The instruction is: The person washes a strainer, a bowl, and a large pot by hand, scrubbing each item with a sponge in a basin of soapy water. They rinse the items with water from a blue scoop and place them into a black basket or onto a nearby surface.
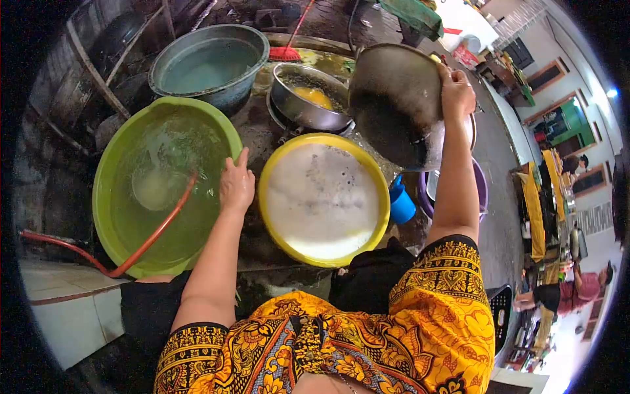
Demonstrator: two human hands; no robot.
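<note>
My right hand [457, 95] grips the rim of a large soot-darkened cooking pot [394, 98], held tilted on its side at the upper right. At the right rim of a wide green basin [105, 177] is my left hand [237, 184], its index finger extended along the edge and the others curled at the rim. Water fills the green basin, and a red hose [157, 230] runs into it. A pale round shape lies under the water. Between my arms stands a yellow basin [384, 217] of whitish, foamy water with dark specks.
Behind stand a grey tub [243, 85] of water and a metal pan [289, 102] with something yellow inside. A blue dipper [401, 203] and a purple basin [484, 190] sit at right. A red brush [285, 54] lies farther back. Another person [584, 292] is at far right.
</note>
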